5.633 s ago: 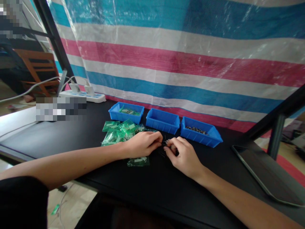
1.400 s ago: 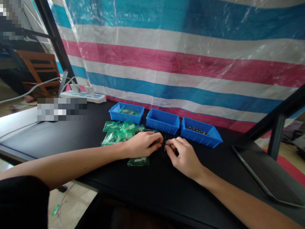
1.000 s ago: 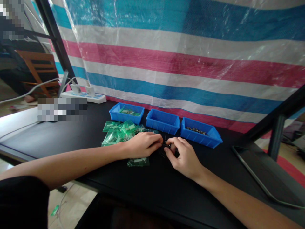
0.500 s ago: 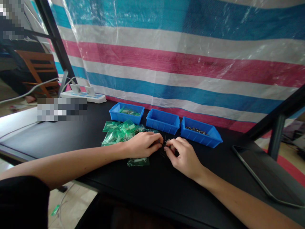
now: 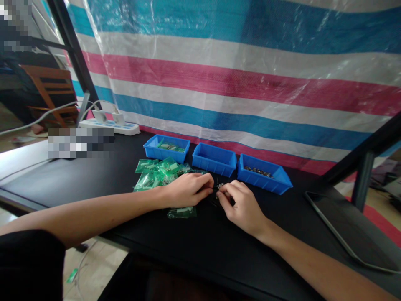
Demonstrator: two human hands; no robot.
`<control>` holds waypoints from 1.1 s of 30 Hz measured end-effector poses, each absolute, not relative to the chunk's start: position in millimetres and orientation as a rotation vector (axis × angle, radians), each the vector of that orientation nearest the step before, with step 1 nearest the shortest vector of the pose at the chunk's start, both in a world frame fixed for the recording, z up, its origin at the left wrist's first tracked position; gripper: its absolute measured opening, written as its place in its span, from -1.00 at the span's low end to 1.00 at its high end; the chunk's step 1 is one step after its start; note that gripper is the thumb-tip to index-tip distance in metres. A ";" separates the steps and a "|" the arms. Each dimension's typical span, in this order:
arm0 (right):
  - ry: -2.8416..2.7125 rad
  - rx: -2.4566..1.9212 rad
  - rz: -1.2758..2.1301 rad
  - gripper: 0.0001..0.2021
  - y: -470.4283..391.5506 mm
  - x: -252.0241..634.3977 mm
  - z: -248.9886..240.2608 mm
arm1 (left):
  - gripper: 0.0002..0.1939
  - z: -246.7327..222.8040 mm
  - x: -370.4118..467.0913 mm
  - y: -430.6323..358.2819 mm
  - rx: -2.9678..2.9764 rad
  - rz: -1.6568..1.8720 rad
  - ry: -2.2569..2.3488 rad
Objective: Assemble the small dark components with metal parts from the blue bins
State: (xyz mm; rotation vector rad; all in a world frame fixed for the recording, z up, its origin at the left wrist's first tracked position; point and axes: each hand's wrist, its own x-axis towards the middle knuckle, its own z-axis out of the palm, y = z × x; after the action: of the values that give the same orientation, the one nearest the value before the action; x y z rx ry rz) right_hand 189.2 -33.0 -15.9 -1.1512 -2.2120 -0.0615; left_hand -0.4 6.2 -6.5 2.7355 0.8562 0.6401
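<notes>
My left hand point(image 5: 191, 189) is closed in a pinch above the black table; what its fingertips hold is too small to make out. Facing it, my right hand point(image 5: 240, 204) is pinched too, its fingertips a short way from the left ones. A few small metallic parts point(image 5: 220, 185) show between the hands, partly covered by the right fingers. Green plastic packets point(image 5: 156, 172) lie piled beyond my left wrist. One more green packet point(image 5: 182, 212) lies on the near side of that hand.
Along the back stand a blue bin with green packets point(image 5: 150, 151), a middle blue bin point(image 5: 214, 164) and a blue bin holding small metal pieces point(image 5: 263, 179). A dark phone or tablet point(image 5: 351, 230) lies at right, a white power strip point(image 5: 108, 126) at back left. Striped sheeting point(image 5: 219, 92) hangs behind.
Both hands stay at nearly the same place, still pinched. The left fingertips have shifted very slightly. The bins and packets have not moved.
</notes>
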 end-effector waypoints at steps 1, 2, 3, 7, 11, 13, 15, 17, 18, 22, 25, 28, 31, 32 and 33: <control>-2.210 -1.150 -0.063 -0.86 -33.1 189.1 -15.9 | -0.93 -6.6 -0.3 6.5 2.741 0.638 0.857; -2.207 -1.150 -0.062 -0.86 -33.2 189.0 -15.9 | -0.93 -6.7 -0.2 6.9 2.746 0.637 0.858; -2.203 -1.152 -0.058 -0.86 -33.3 188.9 -15.8 | -0.93 -6.7 -0.1 7.1 2.749 0.636 0.860; -2.190 -1.160 -0.020 -0.89 -34.4 188.7 -14.6 | -0.91 -5.8 0.8 7.0 2.743 0.621 0.868; -2.179 -1.165 -0.008 -0.93 -35.2 189.0 -14.6 | -0.87 -4.7 1.0 6.2 2.734 0.607 0.880; -2.174 -1.167 -0.015 -0.94 -34.8 189.2 -15.4 | -0.86 -4.6 0.9 6.1 2.733 0.608 0.882; -2.172 -1.160 -0.022 -0.95 -34.0 189.5 -16.2 | -0.86 -4.6 0.9 6.3 2.738 0.612 0.882; -2.174 -1.153 -0.029 -0.96 -33.4 189.6 -16.5 | -0.86 -4.4 1.0 6.5 2.746 0.619 0.883; -2.174 -1.152 -0.032 -0.96 -33.3 189.7 -16.5 | -0.85 -4.2 1.0 6.5 2.750 0.622 0.882; -2.178 -1.150 -0.046 -0.95 -33.8 189.8 -15.7 | -0.87 -3.9 0.7 6.1 2.753 0.632 0.869; -2.186 -1.158 -0.051 -0.92 -33.9 189.9 -15.8 | -0.90 -4.1 0.0 5.4 2.736 0.631 0.872; -2.189 -1.173 -0.050 -0.90 -33.6 189.8 -16.3 | -0.90 -4.4 -0.4 5.1 2.708 0.637 0.881; -2.200 -1.171 -0.051 -0.88 -33.6 189.4 -16.2 | -0.86 -5.0 -0.3 5.5 2.696 0.646 0.874; -2.203 -1.170 -0.052 -0.87 -33.7 189.2 -16.0 | -0.85 -5.3 -0.2 5.6 2.697 0.649 0.873; -2.206 -1.168 -0.053 -0.87 -33.8 189.1 -15.8 | -0.85 -5.6 -0.1 5.8 2.700 0.651 0.872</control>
State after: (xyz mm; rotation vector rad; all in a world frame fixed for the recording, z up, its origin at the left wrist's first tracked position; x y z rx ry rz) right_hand 189.1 -33.8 -15.8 -1.1679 -2.2061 -0.0535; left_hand -0.1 5.8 -5.6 2.7000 0.8720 0.6507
